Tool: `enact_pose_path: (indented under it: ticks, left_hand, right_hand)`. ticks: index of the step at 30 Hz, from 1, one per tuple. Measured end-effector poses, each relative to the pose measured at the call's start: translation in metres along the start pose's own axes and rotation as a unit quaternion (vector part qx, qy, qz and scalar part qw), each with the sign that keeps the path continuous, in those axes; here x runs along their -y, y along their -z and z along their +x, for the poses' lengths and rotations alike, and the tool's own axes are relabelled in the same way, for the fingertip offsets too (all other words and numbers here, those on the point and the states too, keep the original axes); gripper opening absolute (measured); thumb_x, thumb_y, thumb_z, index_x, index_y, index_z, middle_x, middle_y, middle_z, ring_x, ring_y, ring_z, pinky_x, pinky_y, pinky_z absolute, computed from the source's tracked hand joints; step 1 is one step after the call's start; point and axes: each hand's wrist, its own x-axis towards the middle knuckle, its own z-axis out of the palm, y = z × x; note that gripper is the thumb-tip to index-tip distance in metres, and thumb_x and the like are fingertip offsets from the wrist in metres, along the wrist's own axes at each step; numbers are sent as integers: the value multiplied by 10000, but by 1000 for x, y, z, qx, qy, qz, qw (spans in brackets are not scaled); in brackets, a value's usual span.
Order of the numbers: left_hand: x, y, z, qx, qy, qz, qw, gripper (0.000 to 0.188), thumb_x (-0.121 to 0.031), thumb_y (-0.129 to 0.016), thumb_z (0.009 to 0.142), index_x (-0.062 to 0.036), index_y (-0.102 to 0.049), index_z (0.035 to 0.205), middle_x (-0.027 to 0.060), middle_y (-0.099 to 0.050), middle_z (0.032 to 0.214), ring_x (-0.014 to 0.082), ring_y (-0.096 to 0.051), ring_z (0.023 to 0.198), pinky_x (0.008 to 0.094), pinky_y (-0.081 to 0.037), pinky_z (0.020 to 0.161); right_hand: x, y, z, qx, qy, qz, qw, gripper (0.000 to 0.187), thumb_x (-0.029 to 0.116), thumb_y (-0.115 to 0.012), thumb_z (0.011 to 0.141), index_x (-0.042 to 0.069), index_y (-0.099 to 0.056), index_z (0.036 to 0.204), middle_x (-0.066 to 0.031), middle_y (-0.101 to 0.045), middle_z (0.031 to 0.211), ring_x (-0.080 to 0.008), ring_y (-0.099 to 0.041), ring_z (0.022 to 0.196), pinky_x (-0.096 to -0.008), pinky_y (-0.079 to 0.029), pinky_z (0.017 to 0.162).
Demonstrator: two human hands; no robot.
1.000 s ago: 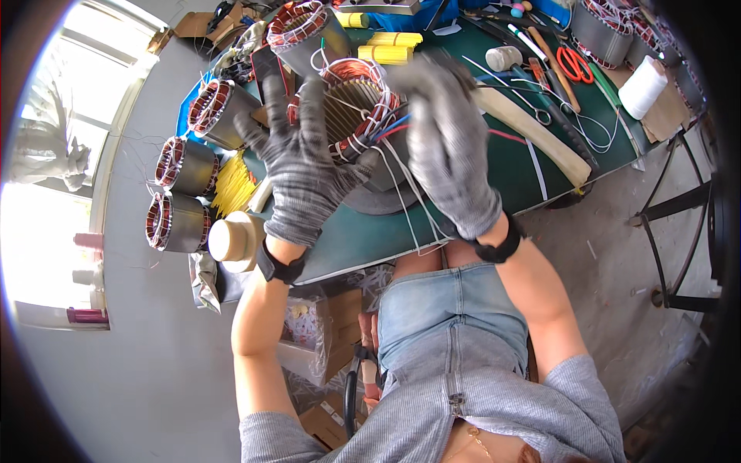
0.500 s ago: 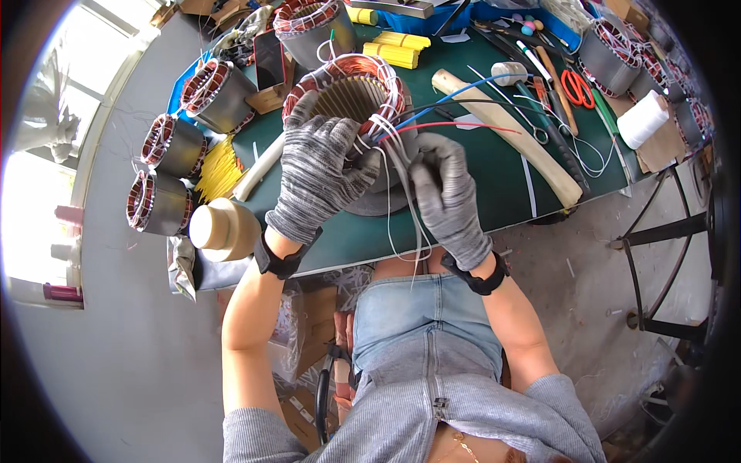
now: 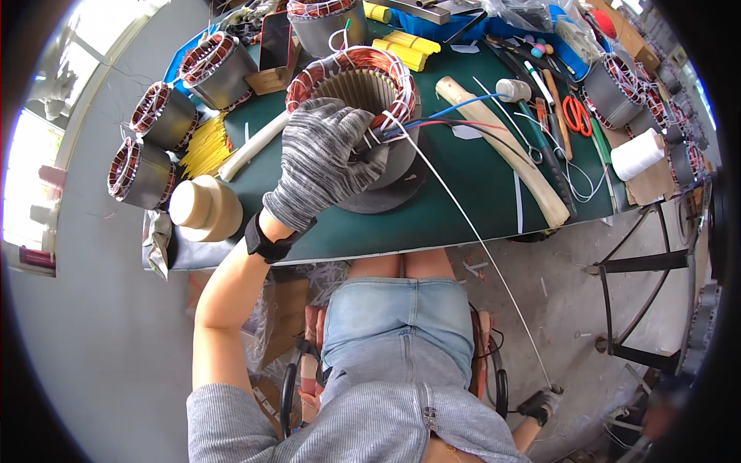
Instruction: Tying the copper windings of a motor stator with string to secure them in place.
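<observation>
A motor stator [image 3: 401, 158], a grey metal cylinder with copper windings [image 3: 309, 77] laced in white cord round its top, stands upright on a dark round base near the table's front. My left hand [image 3: 320, 158], in a grey striped knit glove, is closed at its near rim, thumb and fingers round the bundle of lead wires [image 3: 421, 123], blue, red and black. From that bundle a white lacing cord [image 3: 482, 243] runs taut down to the right. Far out beside my hip, my right hand [image 3: 544, 405], gloved too, is closed on the cord's other end.
Several more stators [image 3: 141, 174] stand at the left, back and right. A wooden stick [image 3: 509, 154], a white-headed mallet [image 3: 513, 90], orange-handled scissors [image 3: 576, 116] and a white thread spool [image 3: 637, 156] lie at right. Yellow strips [image 3: 207, 147] and a cream stepped block [image 3: 204, 208] are left.
My right hand has moved from beside the stator far down and right, drawing the white cord out straight. My left hand stays at the wire bundle. The view has shifted slightly.
</observation>
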Motion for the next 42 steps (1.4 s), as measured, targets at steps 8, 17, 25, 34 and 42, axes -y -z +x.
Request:
enact_pose_path:
  ticks: [8,17,25,34,42]
  left_hand:
    - [3,3,-8,-2,21,0,1000,278,-177,-699,625,-47,-628,861,107,-592,711,296,-582,687,397,-455,703]
    - [3,-1,-6,14,26,-22,999,306,-212,-707,607,-74,-634,870,47,-574,654,262,-563,667,385,-434,676]
    - [-1,2,-3,20,48,-33,998,321,-277,-700,622,-96,-613,871,79,-572,712,286,-557,703,408,-430,685]
    - [0,-2,-8,43,57,16,997,343,-304,-691,629,-101,-615,895,92,-601,774,302,-565,771,425,-420,781]
    - [-11,-1,-3,58,85,20,995,400,-252,-704,624,-56,-581,950,108,-582,998,306,-550,908,410,-401,842]
  right_hand:
    - [84,-469,-377,495,471,-185,706,204,77,-602,794,35,-614,994,-87,-608,917,-221,-561,833,-304,-449,758]
    - [76,-533,-453,687,131,-86,710,136,140,-661,797,69,-588,886,-30,-601,780,-81,-514,571,-218,-422,511]
    - [150,-584,-472,835,-269,-217,428,200,178,-414,928,37,-537,1001,91,-333,595,-2,-252,414,-125,-246,347]
    - [150,-562,-482,851,326,-237,337,234,136,-406,907,21,-598,972,74,-401,623,-15,-354,525,-171,-302,473]
    - [127,-485,-437,795,-18,-189,576,194,163,-461,888,46,-599,960,41,-487,740,-11,-402,625,-154,-348,576]
